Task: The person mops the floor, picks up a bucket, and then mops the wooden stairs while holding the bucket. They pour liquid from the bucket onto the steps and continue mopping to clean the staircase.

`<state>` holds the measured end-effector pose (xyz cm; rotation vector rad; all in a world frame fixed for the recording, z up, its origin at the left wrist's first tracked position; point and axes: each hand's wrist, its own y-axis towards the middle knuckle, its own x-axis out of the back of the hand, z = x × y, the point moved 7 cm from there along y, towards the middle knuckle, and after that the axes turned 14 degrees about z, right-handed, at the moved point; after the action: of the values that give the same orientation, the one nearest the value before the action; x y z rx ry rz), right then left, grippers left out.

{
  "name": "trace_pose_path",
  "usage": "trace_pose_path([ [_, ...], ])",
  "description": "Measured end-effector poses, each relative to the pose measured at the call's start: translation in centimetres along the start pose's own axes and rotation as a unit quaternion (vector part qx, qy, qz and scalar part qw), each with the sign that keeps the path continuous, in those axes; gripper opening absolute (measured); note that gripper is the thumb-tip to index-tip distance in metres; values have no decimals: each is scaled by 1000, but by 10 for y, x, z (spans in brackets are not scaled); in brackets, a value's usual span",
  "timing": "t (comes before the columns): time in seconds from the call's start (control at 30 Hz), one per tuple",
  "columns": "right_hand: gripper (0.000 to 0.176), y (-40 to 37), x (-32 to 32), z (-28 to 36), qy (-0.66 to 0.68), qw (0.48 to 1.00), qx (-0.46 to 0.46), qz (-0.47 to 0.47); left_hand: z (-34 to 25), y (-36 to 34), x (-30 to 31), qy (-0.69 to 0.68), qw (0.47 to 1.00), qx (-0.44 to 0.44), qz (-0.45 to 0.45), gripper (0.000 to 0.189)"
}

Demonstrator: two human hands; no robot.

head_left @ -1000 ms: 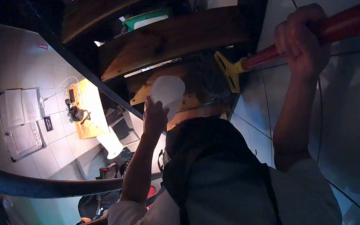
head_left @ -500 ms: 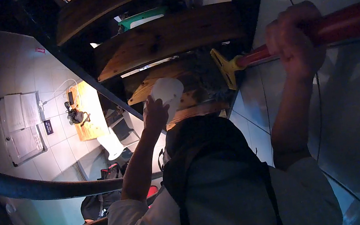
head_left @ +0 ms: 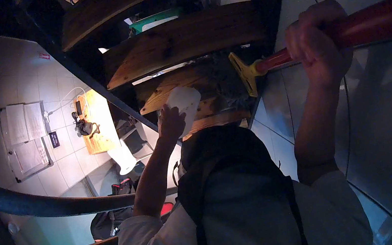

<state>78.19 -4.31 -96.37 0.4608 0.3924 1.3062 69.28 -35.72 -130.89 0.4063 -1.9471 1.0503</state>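
Note:
My left hand [head_left: 171, 125] is closed on a flat white plastic piece [head_left: 187, 98] with rounded corners, held against a lower wooden stair tread [head_left: 162, 88]. Thumb and fingers grip its near left side. To the right, my right hand [head_left: 321, 38] wraps around the thick red handle of a broom [head_left: 375, 22]. The broom's yellow head [head_left: 247, 74] is turned toward the white piece, a short distance from it. Its dark bristles [head_left: 230, 81] rest on or just over the tread; shadow hides the exact contact.
More wooden treads [head_left: 182, 37] rise in a dark metal frame, a green thing [head_left: 154, 21] showing between them. Curved dark rails [head_left: 60, 203] run at left. Beyond are a lit wooden table [head_left: 103, 116], a board with papers [head_left: 27, 139] and black bags [head_left: 109, 223]. A tiled wall [head_left: 387, 133] stands at right.
Very little differs. My left hand and the white piece have shifted slightly right and down, and the view has turned a touch. Both hands keep their grips.

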Motion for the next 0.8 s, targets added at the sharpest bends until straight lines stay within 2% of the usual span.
trace_pose_path([
  [0.1, 17, 1, -1, 3, -11, 999, -2, 33, 2, 1, -1, 6, 1000, 8, 5, 31],
  [0.2, 16, -2, 1, 2, -13, 1000, 3, 26, 2, 4, -4, 26, 1000, 13, -3, 32],
  [0.4, 15, -4, 2, 3, 5, 1000, 7, 15, 9, 13, -21, 120, 985, -70, -105, 25],
  [0.5, 16, -5, 3, 3, 12, 1000, 9, 10, 7, 15, -20, 124, 986, -70, -89, 26],
  [0.6, 17, -6, 4, 2, 14, 1000, 17, 1, 6, 17, -14, 76, 996, -34, -27, 30],
  [0.7, 18, -6, 4, 2, 14, 1000, 18, 0, -5, 8, 6, 36, 998, -6, -43, 36],
  [0.8, 18, -6, 5, 2, 1, 999, 29, 14, -3, 13, 3, 34, 999, 8, -6, 41],
])
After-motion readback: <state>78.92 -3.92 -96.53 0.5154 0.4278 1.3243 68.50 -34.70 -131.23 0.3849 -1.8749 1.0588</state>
